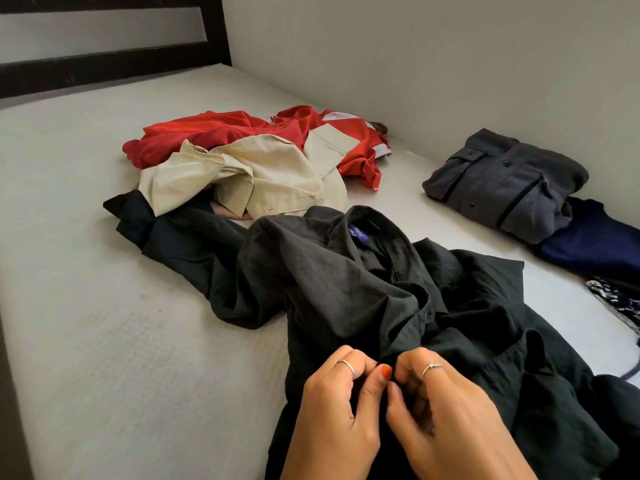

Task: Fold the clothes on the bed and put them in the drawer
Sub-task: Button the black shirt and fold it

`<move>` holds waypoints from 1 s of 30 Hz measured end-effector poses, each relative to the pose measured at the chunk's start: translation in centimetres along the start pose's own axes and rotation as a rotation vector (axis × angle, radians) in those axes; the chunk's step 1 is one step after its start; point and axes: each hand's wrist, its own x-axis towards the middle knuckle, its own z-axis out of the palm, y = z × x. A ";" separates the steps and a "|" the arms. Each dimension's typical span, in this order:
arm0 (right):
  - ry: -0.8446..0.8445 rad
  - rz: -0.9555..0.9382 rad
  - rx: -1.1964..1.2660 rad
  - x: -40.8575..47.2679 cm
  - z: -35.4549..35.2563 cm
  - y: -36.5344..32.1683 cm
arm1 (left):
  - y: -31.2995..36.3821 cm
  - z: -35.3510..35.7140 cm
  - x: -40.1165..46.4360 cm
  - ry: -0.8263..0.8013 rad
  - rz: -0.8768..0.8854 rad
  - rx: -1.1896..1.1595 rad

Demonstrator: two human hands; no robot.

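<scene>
A dark headboard (114, 60) is seen at the far left, at the head of the bed (104, 306), whose pale mattress is bare along its left side. Farther in, a red garment (214, 133) is heaped toward the back, and a cream shirt (249, 178) is crumpled on top of its near edge. A sleeve of the black shirt (346, 289) is stretched out leftward just in front of the cream shirt, touching it. The black shirt itself is spread loosely across the middle of the bed, collar away from the viewer, a blue label showing inside the neck, its lower part reaching the bottom edge of the view.

At the bottom centre, the left hand (332, 403) is curled, its fingers (377, 374) pinching the shirt's front edge; a ring is worn on one finger. Just beside it, almost touching, the right hand (446, 410) is likewise curled, pinching the same edge, also ringed.

To the right, near the wall, a grey shirt (505, 185) is lying folded. It is resting partly on a navy garment (588, 244). A patterned cloth (620, 299) is cut off by the right edge.
</scene>
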 end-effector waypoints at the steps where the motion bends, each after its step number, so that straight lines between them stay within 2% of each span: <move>1: 0.011 -0.044 -0.070 0.0 0.0 -0.2 | -0.1 0.0 0.0 -0.011 0.003 0.008; 4: 0.033 -0.091 -0.123 0.0 0.2 -0.3 | -0.2 -0.1 0.1 -0.055 0.018 0.029; 9: 0.136 -0.146 -0.045 0.0 0.3 0.3 | 0.0 -0.4 0.4 -0.124 -0.021 0.076; 15: 0.215 -0.173 0.145 0.1 0.6 -0.6 | 0.8 -0.8 0.7 -0.131 -0.071 -0.095; 19: 0.053 0.094 0.603 0.4 -0.4 -1.1 | 1.1 -1.1 0.8 -0.144 -0.075 -0.159; 24: -0.264 0.688 1.322 1.4 -0.9 -0.5 | 0.8 -1.0 0.9 -0.161 0.054 -0.099; 26: -0.344 0.771 1.420 1.5 -1.0 -0.3 | 0.7 -1.1 0.9 -0.182 0.076 -0.079; 30: -0.331 0.704 1.370 1.4 -1.6 0.0 | 1.1 -1.5 1.2 -0.251 0.035 -0.103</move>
